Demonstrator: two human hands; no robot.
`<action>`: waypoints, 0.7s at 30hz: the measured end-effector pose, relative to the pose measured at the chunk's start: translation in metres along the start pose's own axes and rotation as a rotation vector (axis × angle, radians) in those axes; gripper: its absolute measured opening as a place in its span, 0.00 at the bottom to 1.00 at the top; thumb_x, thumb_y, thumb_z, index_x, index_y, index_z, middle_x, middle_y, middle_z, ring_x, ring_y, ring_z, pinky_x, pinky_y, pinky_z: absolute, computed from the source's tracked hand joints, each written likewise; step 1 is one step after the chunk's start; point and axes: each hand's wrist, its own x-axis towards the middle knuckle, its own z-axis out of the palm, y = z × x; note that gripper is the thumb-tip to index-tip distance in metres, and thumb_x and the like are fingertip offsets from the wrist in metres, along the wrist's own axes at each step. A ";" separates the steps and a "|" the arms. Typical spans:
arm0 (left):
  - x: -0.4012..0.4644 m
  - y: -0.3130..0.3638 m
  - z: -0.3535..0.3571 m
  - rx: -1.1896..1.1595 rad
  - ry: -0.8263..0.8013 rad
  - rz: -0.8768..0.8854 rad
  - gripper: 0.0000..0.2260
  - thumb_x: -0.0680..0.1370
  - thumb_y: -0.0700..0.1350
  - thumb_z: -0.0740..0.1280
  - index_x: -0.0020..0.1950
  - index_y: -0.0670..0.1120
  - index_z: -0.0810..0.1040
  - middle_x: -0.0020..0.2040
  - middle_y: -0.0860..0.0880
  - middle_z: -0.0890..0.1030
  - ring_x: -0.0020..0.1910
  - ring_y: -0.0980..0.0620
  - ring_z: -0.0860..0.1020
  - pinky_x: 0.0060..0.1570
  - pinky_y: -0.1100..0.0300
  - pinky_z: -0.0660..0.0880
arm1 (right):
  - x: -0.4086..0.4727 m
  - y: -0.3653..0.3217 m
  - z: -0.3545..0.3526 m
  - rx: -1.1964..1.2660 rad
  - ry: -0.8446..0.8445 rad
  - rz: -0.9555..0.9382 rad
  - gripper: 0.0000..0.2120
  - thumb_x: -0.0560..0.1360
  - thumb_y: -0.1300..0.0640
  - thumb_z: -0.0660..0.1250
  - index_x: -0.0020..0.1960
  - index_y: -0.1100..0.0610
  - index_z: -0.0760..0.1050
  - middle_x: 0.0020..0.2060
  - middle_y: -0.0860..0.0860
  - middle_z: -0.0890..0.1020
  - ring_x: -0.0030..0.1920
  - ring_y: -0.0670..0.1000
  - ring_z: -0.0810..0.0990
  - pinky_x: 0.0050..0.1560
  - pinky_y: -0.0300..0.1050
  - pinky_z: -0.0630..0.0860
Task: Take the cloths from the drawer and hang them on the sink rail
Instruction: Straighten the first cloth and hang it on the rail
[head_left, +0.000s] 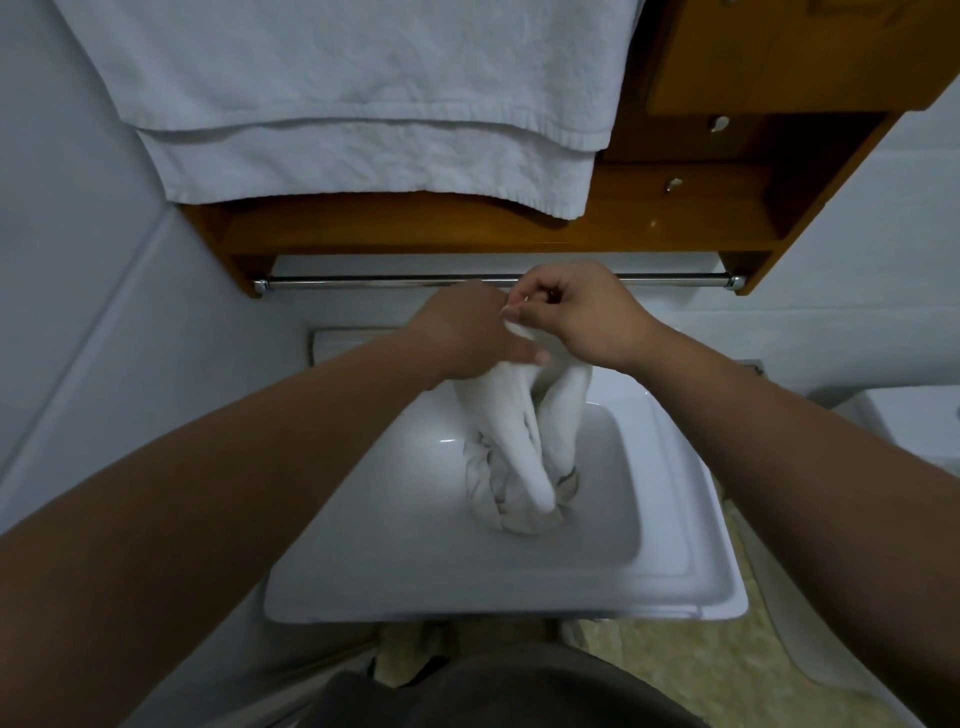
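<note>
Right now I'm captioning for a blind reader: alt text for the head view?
Both hands, left hand and right hand, hold a white cloth bunched over a white sink, just below a bare chrome rail. A large white towel hangs from the wooden cabinet above.

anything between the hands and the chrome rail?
Nothing. In the head view, both hands hold the white cloth just before the chrome rail; that stretch looks bare.

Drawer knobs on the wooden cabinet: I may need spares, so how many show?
2. One drawer knob sits on the upper drawer front, another knob just below it. The hanging white towel may hide more.
</note>
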 end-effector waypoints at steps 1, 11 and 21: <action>0.002 0.000 0.002 -0.060 0.018 0.001 0.19 0.72 0.58 0.73 0.55 0.47 0.81 0.50 0.48 0.81 0.52 0.48 0.78 0.48 0.56 0.74 | -0.001 -0.001 -0.001 0.024 0.001 0.011 0.02 0.75 0.57 0.73 0.45 0.56 0.83 0.33 0.53 0.77 0.35 0.47 0.74 0.39 0.39 0.74; 0.015 -0.029 -0.008 0.201 0.217 -0.083 0.20 0.77 0.59 0.66 0.47 0.42 0.84 0.44 0.44 0.81 0.44 0.47 0.79 0.40 0.56 0.72 | -0.015 0.012 -0.007 0.044 -0.013 0.127 0.02 0.73 0.57 0.74 0.43 0.53 0.82 0.29 0.45 0.73 0.29 0.45 0.69 0.32 0.38 0.66; 0.021 -0.057 -0.034 0.225 0.255 -0.177 0.22 0.76 0.60 0.67 0.49 0.41 0.84 0.44 0.43 0.80 0.46 0.44 0.79 0.40 0.55 0.74 | -0.020 0.026 -0.006 -0.378 -0.161 0.230 0.03 0.73 0.56 0.73 0.42 0.54 0.81 0.35 0.45 0.79 0.36 0.46 0.76 0.33 0.39 0.69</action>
